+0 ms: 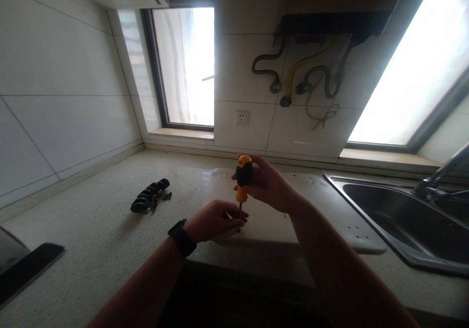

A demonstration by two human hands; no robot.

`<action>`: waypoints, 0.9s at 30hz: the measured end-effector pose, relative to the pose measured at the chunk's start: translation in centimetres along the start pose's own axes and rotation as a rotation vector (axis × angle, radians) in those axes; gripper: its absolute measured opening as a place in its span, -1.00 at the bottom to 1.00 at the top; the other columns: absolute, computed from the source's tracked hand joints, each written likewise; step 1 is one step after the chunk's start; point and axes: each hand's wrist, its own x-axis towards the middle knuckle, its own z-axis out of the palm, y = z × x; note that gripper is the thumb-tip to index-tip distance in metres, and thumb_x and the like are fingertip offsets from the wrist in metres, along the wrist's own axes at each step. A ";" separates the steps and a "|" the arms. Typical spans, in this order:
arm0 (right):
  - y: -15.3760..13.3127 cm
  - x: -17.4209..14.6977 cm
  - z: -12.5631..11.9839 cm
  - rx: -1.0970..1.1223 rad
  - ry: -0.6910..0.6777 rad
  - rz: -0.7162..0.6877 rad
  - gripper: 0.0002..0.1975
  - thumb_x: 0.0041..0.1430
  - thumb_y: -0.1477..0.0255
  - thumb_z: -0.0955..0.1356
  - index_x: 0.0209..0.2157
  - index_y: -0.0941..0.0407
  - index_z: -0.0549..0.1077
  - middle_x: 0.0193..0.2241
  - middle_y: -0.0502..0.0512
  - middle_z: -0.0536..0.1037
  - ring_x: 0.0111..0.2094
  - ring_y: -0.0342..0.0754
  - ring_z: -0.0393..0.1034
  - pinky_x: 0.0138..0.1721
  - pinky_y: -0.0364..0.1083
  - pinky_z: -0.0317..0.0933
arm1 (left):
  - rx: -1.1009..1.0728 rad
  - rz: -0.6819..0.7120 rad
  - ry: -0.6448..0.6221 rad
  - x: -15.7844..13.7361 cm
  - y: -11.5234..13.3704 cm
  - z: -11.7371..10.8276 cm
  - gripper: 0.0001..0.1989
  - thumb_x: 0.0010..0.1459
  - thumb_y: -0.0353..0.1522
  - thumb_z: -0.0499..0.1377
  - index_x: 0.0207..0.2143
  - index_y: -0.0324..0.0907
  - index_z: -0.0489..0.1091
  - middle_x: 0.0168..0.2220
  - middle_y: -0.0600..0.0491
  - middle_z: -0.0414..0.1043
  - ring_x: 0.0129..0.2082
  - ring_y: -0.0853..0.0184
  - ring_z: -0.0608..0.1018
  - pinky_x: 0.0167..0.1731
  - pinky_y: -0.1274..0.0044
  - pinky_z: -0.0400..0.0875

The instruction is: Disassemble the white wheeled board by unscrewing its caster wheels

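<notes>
An orange-and-black screwdriver (244,174) stands nearly upright, its metal shaft pointing down at the near left part of a white panel (271,228). My right hand (267,184) is wrapped round its handle. Low on the shaft, the fingers of my left hand (220,219) close about it near the tip, and I wear a black watch (182,237) on that wrist. A small dark piece (238,230) shows under the left fingertips; its kind is too small to tell. The panel lies flat on the speckled countertop (110,255), with groups of small holes at its corners.
Several black rounded parts (148,195) lie in a row at the left, beside a small heap of screws (163,198). A steel sink (403,220) with a tap (436,181) is at the right. A dark flat object (32,269) sits at the near left.
</notes>
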 end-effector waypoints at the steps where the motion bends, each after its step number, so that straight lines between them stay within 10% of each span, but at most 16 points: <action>1: -0.1 -0.1 -0.1 0.018 -0.029 0.004 -0.42 0.20 0.49 0.44 0.17 -0.03 0.19 0.00 0.18 0.54 -0.10 0.01 0.57 -0.06 0.11 0.49 | -0.016 -0.011 -0.032 -0.1 0.0 -0.2 -0.70 0.19 -0.23 0.31 -0.08 -0.20 0.59 -0.08 -0.08 0.63 -0.13 0.22 0.64 -0.08 0.40 0.48; 13: -1.7 0.3 1.2 -0.150 0.154 0.067 -0.41 0.14 0.43 0.47 0.17 0.00 0.27 -0.28 -0.05 0.32 -0.39 -0.21 0.34 -0.39 -0.17 0.37 | 0.064 -0.034 0.114 0.1 -0.3 0.2 -0.78 0.08 -0.22 0.39 -0.34 -0.19 0.61 -0.27 -0.02 0.65 -0.26 0.24 0.62 -0.21 0.46 0.43; 27: -2.7 0.6 1.6 -0.243 0.209 0.040 -0.45 0.10 0.45 0.48 0.13 -0.03 0.37 -0.18 0.02 0.44 -0.30 -0.15 0.41 -0.32 -0.12 0.40 | 0.230 0.021 0.244 -0.2 0.0 0.9 -0.63 0.07 -0.12 0.40 -0.48 -0.21 0.41 -0.51 0.13 0.42 -0.51 0.43 0.37 -0.47 0.56 0.22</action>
